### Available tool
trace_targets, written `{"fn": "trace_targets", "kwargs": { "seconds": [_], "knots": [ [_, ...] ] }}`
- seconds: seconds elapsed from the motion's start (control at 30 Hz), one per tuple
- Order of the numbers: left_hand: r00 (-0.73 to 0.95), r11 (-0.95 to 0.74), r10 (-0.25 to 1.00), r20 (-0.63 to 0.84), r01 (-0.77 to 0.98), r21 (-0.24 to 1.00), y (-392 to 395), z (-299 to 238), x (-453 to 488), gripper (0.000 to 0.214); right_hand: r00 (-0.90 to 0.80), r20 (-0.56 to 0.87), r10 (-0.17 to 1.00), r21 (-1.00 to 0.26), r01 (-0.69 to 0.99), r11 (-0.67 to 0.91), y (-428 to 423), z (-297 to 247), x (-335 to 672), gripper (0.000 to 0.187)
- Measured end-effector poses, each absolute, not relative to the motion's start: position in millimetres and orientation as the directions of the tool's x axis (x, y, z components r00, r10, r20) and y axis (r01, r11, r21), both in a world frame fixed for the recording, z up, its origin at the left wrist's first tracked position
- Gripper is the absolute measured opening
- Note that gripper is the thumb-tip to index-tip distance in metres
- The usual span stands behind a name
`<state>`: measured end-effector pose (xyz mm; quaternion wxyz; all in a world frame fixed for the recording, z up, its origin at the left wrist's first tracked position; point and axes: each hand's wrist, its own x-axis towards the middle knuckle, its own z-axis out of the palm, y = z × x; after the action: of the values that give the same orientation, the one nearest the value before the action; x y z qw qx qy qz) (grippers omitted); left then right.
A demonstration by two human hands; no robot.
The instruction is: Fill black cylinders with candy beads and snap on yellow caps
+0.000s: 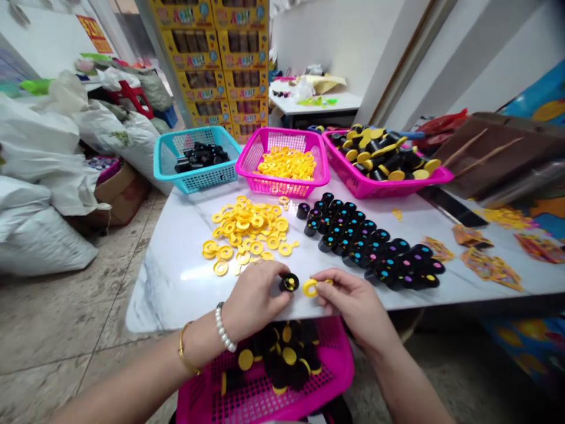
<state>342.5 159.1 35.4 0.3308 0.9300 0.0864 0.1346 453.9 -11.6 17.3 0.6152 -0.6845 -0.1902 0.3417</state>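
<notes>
The left hand (253,298) grips a black cap (289,282) in closed fingers near the table (176,282) edge, while the right hand (358,304) pinches a yellow ring (310,288) between narrow fingers just beside the cap. Rows of dotted black caps (366,241) and a heap of yellow rings (245,232) lie on the table ahead, and a pink basket (326,353) holding black and yellow pieces sits below the hands

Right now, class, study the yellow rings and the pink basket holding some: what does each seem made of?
The yellow rings look like moulded plastic: smooth, shiny faces, though rubber is possible. The pink basket seems moulded plastic too: even colour, uniform mesh.
</notes>
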Motion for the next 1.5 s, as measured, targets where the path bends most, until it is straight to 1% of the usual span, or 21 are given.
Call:
{"fn": "trace_targets", "kwargs": {
  "seconds": [0.1, 0.2, 0.3, 0.4, 0.5, 0.6, 0.7, 0.77, 0.83, 0.9, 0.97, 1.03, 1.1, 1.2, 1.3, 1.4, 1.5],
  "knots": [
    [0.953, -0.729, 0.240, 0.184, 0.051, 0.683, 153, 23, 330, 0.025, 0.654, -0.258, 0.711, -0.966, -0.155, -0.207, -5, 23, 455, 0.028],
    [0.953, -0.726, 0.245, 0.177, 0.059, 0.685, 154, 17, 332, 0.021, 0.607, -0.222, 0.763, -0.969, -0.048, -0.244, 7, 30, 452, 0.027],
    [0.955, -0.745, 0.245, 0.168, 0.075, 0.663, 156, 16, 334, 0.018, 0.622, -0.186, 0.761, -0.959, 0.053, -0.278, 19, 35, 450, 0.027],
    [0.955, -0.763, 0.237, 0.178, 0.070, 0.642, 155, 17, 333, 0.014, 0.622, -0.237, 0.746, -0.951, 0.008, -0.308, 25, 33, 451, 0.028],
    [0.958, -0.762, 0.222, 0.180, 0.056, 0.645, 155, 21, 331, 0.012, 0.583, -0.273, 0.766, -0.954, -0.058, -0.295, 26, 30, 451, 0.030],
    [0.967, -0.726, 0.214, 0.138, 0.062, 0.685, 157, 29, 331, 0.018, 0.549, -0.300, 0.780, -0.950, -0.097, -0.298, 24, 30, 448, 0.031],
    [0.973, -0.667, 0.219, 0.069, 0.098, 0.739, 159, 34, 335, 0.032, 0.546, -0.303, 0.781, -0.945, -0.068, -0.319, 23, 31, 447, 0.028],
    [0.977, -0.642, 0.208, 0.047, 0.100, 0.760, 158, 34, 336, 0.035, 0.553, -0.292, 0.780, -0.946, -0.045, -0.322, 23, 30, 447, 0.027],
    [0.971, -0.639, 0.231, 0.065, 0.101, 0.763, 155, 30, 335, 0.030, 0.560, -0.288, 0.777, -0.946, -0.043, -0.320, 22, 28, 448, 0.027],
    [0.948, -0.647, 0.291, 0.127, 0.097, 0.756, 151, 26, 332, 0.026, 0.547, -0.295, 0.784, -0.946, -0.053, -0.318, 21, 26, 449, 0.028],
    [0.924, -0.665, 0.323, 0.202, 0.070, 0.744, 148, 23, 328, 0.030, 0.512, -0.304, 0.803, -0.947, -0.069, -0.315, 22, 25, 450, 0.028],
    [0.916, -0.659, 0.331, 0.226, 0.053, 0.750, 147, 23, 327, 0.027, 0.482, -0.301, 0.823, -0.950, -0.072, -0.305, 22, 26, 451, 0.029],
    [0.926, -0.612, 0.339, 0.167, 0.082, 0.787, 150, 26, 329, 0.026, 0.482, -0.290, 0.827, -0.953, -0.070, -0.293, 23, 27, 450, 0.029],
    [0.949, -0.522, 0.315, 0.023, 0.153, 0.839, 155, 32, 336, 0.030, 0.513, -0.289, 0.809, -0.956, -0.103, -0.276, 22, 27, 446, 0.030],
    [0.946, -0.448, 0.318, -0.061, 0.207, 0.870, 159, 32, 343, 0.030, 0.538, -0.292, 0.791, -0.956, -0.137, -0.260, 23, 25, 443, 0.029],
    [0.924, -0.416, 0.373, -0.085, 0.248, 0.875, 158, 29, 346, 0.038, 0.543, -0.289, 0.788, -0.957, -0.142, -0.253, 24, 25, 444, 0.027],
    [0.916, -0.440, 0.399, -0.039, 0.229, 0.868, 153, 27, 343, 0.037, 0.523, -0.305, 0.796, -0.951, -0.129, -0.280, 23, 27, 445, 0.024]
  ]
}}
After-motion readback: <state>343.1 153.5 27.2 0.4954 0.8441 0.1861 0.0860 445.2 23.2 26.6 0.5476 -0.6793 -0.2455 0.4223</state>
